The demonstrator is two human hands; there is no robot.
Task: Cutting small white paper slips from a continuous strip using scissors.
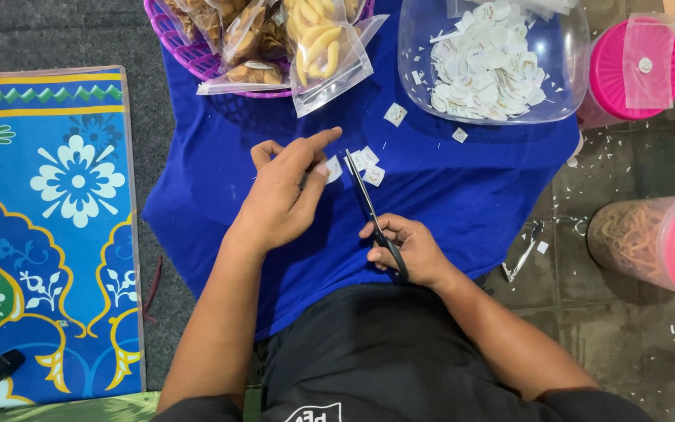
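Head view, centre: left hand (283,191) pinches a small white paper label (333,169); forefinger stretched out.
Right hand (408,250): closed through the handles of black scissors (373,215), blades up toward the label.
Label handling: likely light, flimsy; best held at its edge.
Upper right: clear bowl (416,55) of cut labels.
Upper left: snack bags (322,47) in pink basket (173,43).
Underlay: blue cloth (462,180).

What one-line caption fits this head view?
Right hand works black scissors on a small white label held by the left hand, over a blue cloth beside a clear bowl of cut labels.
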